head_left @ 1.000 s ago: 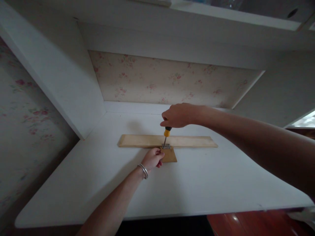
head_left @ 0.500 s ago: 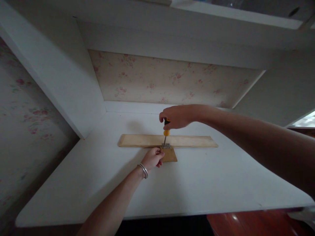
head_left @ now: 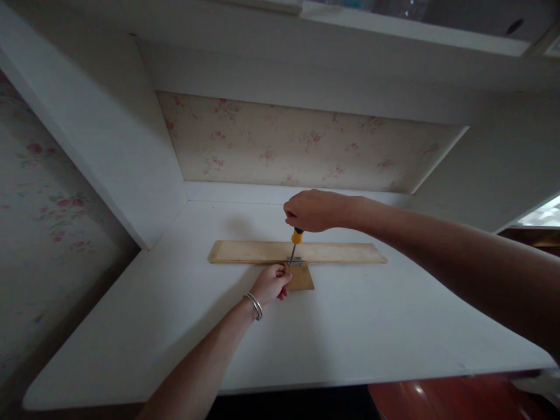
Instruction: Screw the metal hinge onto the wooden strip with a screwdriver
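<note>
My right hand (head_left: 312, 210) is wrapped round the handle of a yellow and black screwdriver (head_left: 297, 237), which stands nearly upright. Its tip meets a small metal hinge (head_left: 294, 261), though the screw under it is too small to make out. The hinge bridges a long pale wooden board (head_left: 249, 251) and a small brown wooden piece (head_left: 301, 279) in front of it. With its fingers closed on the left edge of that small piece, my left hand (head_left: 271, 282) rests low beside the hinge. A silver bracelet circles the left wrist.
Both boards lie on a white desk (head_left: 363, 326). A white side panel (head_left: 109, 134) rises at the left, and an overhead shelf (head_left: 415, 26) spans the top. Floral wallpaper (head_left: 306, 140) covers the back wall. Reddish flooring (head_left: 437, 399) shows below the desk's front edge.
My right hand has turned over the screwdriver handle, its fingers now more tucked and covering more of the black part. My left hand keeps its hold on the small wooden piece.
</note>
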A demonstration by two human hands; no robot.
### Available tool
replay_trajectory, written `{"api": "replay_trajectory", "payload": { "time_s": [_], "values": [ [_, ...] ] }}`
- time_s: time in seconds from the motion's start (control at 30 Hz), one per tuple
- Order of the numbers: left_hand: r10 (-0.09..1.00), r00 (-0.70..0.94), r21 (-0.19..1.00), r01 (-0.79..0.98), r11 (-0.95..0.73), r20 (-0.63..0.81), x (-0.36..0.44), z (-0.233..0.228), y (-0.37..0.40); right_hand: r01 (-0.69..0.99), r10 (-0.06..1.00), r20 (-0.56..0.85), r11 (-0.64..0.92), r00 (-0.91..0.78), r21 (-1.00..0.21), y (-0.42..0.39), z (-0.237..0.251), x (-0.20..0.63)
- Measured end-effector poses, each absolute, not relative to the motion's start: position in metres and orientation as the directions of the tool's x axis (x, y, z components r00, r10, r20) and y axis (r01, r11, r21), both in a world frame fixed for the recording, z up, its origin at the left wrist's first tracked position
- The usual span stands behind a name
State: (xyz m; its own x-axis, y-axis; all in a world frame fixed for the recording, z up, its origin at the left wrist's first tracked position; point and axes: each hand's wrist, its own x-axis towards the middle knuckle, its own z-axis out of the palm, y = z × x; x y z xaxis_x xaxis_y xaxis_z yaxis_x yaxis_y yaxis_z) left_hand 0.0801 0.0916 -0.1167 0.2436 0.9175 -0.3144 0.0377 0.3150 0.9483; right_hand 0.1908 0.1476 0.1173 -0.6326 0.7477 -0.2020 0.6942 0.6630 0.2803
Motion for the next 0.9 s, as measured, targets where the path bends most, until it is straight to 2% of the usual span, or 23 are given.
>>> {"api": "replay_trajectory", "payload": {
  "time_s": [0.1, 0.17, 0.27, 0.43, 0.6, 0.63, 0.77, 0.8, 0.9],
  "values": [
    [0.918, 0.245, 0.95, 0.041, 0.31, -0.311, 0.0799, -0.116, 0.0916, 0.629, 0.654, -0.225, 0.756, -0.722, 0.18, 0.148, 0.1164, 0.1917],
    [0.918, 0.248, 0.95, 0.049, 0.308, -0.31, 0.0797, -0.1163, 0.0917, 0.676, 0.701, -0.196, 0.714, -0.686, 0.183, 0.1479, 0.1159, 0.1916],
    [0.917, 0.247, 0.949, 0.045, 0.312, -0.313, 0.0797, -0.1174, 0.0918, 0.738, 0.783, -0.169, 0.622, -0.599, 0.264, 0.1478, 0.1152, 0.1912],
    [0.916, 0.243, 0.947, 0.039, 0.32, -0.319, 0.0799, -0.1193, 0.0924, 0.621, 0.646, -0.17, 0.762, -0.744, 0.181, 0.1484, 0.116, 0.1932],
    [0.917, 0.245, 0.948, 0.03, 0.317, -0.314, 0.0798, -0.1192, 0.0928, 0.753, 0.792, -0.151, 0.61, -0.592, 0.248, 0.1467, 0.1161, 0.1906],
    [0.917, 0.245, 0.948, 0.034, 0.315, -0.314, 0.0798, -0.1187, 0.0926, 0.755, 0.795, -0.154, 0.606, -0.586, 0.252, 0.1468, 0.1159, 0.1905],
    [0.916, 0.236, 0.946, 0.054, 0.32, -0.324, 0.0801, -0.1161, 0.0917, 0.606, 0.626, -0.2, 0.78, -0.754, 0.157, 0.1485, 0.1152, 0.1928],
    [0.916, 0.236, 0.946, 0.052, 0.321, -0.324, 0.0801, -0.1157, 0.0916, 0.598, 0.616, -0.202, 0.788, -0.762, 0.147, 0.149, 0.1148, 0.1932],
    [0.918, 0.243, 0.949, 0.042, 0.313, -0.314, 0.08, -0.1158, 0.0916, 0.708, 0.74, -0.137, 0.671, -0.659, 0.219, 0.1497, 0.1128, 0.1927]
  ]
}}
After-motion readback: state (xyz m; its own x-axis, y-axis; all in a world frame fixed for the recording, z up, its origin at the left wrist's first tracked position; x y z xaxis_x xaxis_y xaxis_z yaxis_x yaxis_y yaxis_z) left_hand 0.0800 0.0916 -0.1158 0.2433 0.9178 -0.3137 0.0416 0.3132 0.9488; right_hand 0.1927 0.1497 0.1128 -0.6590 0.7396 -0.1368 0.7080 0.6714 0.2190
